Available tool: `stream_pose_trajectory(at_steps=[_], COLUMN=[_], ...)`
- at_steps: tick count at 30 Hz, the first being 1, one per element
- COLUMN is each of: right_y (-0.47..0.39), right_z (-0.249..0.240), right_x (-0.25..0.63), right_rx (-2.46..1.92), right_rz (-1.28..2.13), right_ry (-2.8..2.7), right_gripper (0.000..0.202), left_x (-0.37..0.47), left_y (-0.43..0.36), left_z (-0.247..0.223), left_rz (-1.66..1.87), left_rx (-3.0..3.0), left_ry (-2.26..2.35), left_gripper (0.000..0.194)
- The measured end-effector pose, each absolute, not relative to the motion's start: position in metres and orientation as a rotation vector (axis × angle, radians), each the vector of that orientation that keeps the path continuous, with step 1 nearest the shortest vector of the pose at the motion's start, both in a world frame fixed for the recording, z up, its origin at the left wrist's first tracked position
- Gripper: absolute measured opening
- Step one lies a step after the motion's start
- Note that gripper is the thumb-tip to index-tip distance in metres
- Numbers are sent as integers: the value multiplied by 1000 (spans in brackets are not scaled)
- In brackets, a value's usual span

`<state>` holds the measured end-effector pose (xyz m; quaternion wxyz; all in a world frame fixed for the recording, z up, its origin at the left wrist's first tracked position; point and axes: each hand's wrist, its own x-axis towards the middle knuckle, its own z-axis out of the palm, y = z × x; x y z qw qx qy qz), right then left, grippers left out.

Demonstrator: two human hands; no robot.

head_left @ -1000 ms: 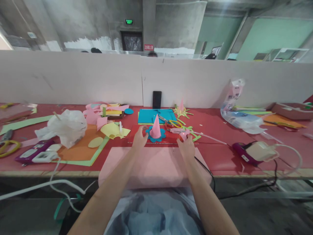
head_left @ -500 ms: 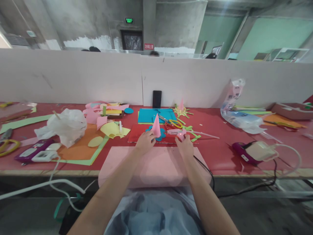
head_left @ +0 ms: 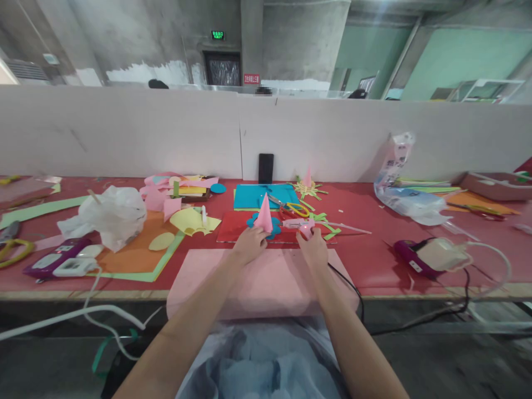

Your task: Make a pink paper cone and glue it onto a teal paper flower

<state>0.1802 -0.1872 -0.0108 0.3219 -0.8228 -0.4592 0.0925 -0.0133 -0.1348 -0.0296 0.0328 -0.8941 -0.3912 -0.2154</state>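
Note:
A pink paper cone [head_left: 264, 215] stands point up on a blue scalloped paper piece [head_left: 275, 226]. My left hand [head_left: 250, 244] is closed at the cone's base, fingertips against its lower edge and partly hidden. A red sheet [head_left: 230, 226] lies beneath the blue piece. My right hand [head_left: 314, 249] is wrapped round a pink hot glue gun [head_left: 294, 223], its nozzle facing the blue piece. From the gun's rear a long clear glue stick [head_left: 353, 228] sticks out to the right. Yellow-handled scissors [head_left: 297, 210] rest just behind, partly on blue sheets [head_left: 249, 195].
A second pink cone [head_left: 308, 178] with green strips stands at the back. Left are crumpled white paper [head_left: 118, 213], orange paper [head_left: 137, 239] and a purple power strip [head_left: 58, 257]. A plastic bag [head_left: 409, 202] and another purple power strip [head_left: 411, 259] lie right.
My left hand has shifted slightly to the right and down at the cone's base. My right hand and the glue gun look almost the same.

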Motion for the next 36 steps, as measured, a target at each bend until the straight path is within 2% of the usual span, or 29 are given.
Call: stream_pose_trajectory(at_steps=[26, 29, 36], right_y=[-185, -184, -184], right_z=[-21, -19, -17], right_x=[183, 183, 186], right_rx=[-2130, -2109, -2038], right_rz=[167, 182, 169], right_ry=[-1223, -1197, -1073], right_gripper=[49, 49, 48], left_x=[-9, -11, -14], left_y=[-136, -137, -116], left_z=[-29, -25, 20], left_rz=[-600, -782, -1594], left_rx=[-2748, -2708, -2199], left_ry=[-1229, -1219, -1486], left_gripper=[34, 30, 27])
